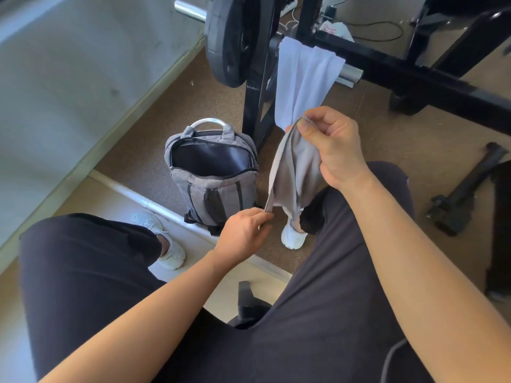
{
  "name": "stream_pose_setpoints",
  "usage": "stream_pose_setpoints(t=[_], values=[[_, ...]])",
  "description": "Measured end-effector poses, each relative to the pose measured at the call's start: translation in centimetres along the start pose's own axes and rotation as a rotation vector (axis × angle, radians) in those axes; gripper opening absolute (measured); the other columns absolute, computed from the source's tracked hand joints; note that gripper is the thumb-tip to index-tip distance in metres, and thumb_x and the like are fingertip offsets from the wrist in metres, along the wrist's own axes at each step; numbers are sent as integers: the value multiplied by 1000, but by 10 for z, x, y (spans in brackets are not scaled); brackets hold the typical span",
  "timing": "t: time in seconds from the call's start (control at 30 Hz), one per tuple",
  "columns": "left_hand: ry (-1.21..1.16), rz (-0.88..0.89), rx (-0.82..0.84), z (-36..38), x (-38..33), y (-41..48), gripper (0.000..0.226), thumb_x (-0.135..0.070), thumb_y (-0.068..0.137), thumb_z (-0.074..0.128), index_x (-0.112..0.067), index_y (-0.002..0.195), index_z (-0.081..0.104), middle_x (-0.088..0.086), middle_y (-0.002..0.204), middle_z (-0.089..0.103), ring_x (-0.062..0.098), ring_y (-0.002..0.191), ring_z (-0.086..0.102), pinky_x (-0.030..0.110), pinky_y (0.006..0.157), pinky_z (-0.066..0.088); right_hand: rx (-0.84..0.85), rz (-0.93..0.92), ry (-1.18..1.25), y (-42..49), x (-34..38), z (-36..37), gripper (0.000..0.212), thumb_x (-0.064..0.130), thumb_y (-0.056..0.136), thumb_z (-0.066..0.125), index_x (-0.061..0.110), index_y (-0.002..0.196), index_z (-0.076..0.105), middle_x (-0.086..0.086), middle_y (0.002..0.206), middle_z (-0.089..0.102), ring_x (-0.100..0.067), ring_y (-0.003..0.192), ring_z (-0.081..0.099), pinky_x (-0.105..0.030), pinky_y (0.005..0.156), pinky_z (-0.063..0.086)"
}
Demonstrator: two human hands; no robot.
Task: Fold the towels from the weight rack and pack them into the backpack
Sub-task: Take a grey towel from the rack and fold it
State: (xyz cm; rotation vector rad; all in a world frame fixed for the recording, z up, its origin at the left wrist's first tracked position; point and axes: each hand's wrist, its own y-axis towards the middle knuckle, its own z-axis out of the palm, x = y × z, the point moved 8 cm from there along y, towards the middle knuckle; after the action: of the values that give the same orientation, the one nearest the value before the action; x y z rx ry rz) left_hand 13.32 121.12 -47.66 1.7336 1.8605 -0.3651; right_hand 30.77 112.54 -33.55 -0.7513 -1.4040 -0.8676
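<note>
L hand [243, 230] pinching, R hand [331, 150] pinching higher

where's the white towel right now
In the head view the white towel hangs over the weight rack bar at upper centre, beside the weight plate, above and behind the grey towel.

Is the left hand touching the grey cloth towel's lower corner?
Touching. The head view shows the left hand pinching the grey towel's lower corner between its fingertips.

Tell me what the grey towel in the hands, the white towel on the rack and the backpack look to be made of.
Grey towel: thin, smooth cloth, probably microfibre; it drapes in soft folds. White towel: thicker, likely terry cotton; matte, slightly fuzzy surface. Backpack: grey woven fabric with a heathered look, and a dark, slightly shiny lining.
</note>
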Motion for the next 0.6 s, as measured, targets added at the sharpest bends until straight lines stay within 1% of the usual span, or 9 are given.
stream_pose_setpoints(t=[0.07,0.13,0.23,0.3,0.37,0.43,0.5,0.57,0.6], values=[[-10,-38,-25,1,-3,6,27,-23,89,78,-9,112,76,5,104,75,23,87,72,26,74,54,-9,-8,-23,-2,3,3,8,-1,94,66,-1,102,66,2,87,75,-19,92,71,-45,99,53],[-4,-71,-35,3,-3,9,32,-34,87,79,-11,110,77,3,104,74,21,87,71,28,73,56,-21,-14,-19,-3,6,3,8,-1,94,66,0,102,66,2,88,76,-22,94,71,-46,100,52],[-1,-117,-15,9,-4,10,32,-41,85,79,-13,99,75,0,95,70,19,80,66,30,64,52,-39,-27,3,-3,9,2,11,0,94,66,-2,104,65,-15,98,73,-45,104,67,-53,103,50],[14,-121,-21,10,-5,11,26,-38,87,79,-13,95,76,0,88,68,18,75,64,26,60,43,-62,-24,2,-2,10,2,16,0,94,66,-6,108,64,-21,103,71,-46,106,66,-52,103,51],[28,-132,-39,8,-2,12,19,-32,90,77,-14,91,76,0,85,67,17,73,63,25,60,40,-75,-38,-9,-2,12,1,16,1,94,66,-6,108,65,-18,101,72,-39,102,70,-48,101,53],[39,-151,-44,7,5,11,15,-28,93,74,-15,86,74,-1,83,66,17,73,62,29,59,49,-74,-57,-4,-1,14,2,15,1,94,66,-6,108,65,-20,102,72,-42,102,69,-49,100,53],[38,-174,-47,7,14,10,15,-25,93,72,-13,83,74,-1,82,66,20,72,63,36,60,54,-89,-65,10,2,14,0,17,1,94,67,-8,108,65,-28,105,70,-46,104,67,-52,101,52],[28,-187,-52,2,20,8,14,-23,92,73,-13,84,76,-1,82,67,20,73,64,36,60,54,-105,-72,17,4,14,-2,20,1,93,67,-12,109,64,-32,105,70,-48,105,66,-54,101,51],[26,-195,-62,-3,24,7,12,-24,91,75,-14,85,78,-2,83,68,19,73,65,34,60,54,-113,-77,14,5,13,-3,20,0,93,67,-12,108,64,-30,103,71,-47,105,66,-53,101,51]])
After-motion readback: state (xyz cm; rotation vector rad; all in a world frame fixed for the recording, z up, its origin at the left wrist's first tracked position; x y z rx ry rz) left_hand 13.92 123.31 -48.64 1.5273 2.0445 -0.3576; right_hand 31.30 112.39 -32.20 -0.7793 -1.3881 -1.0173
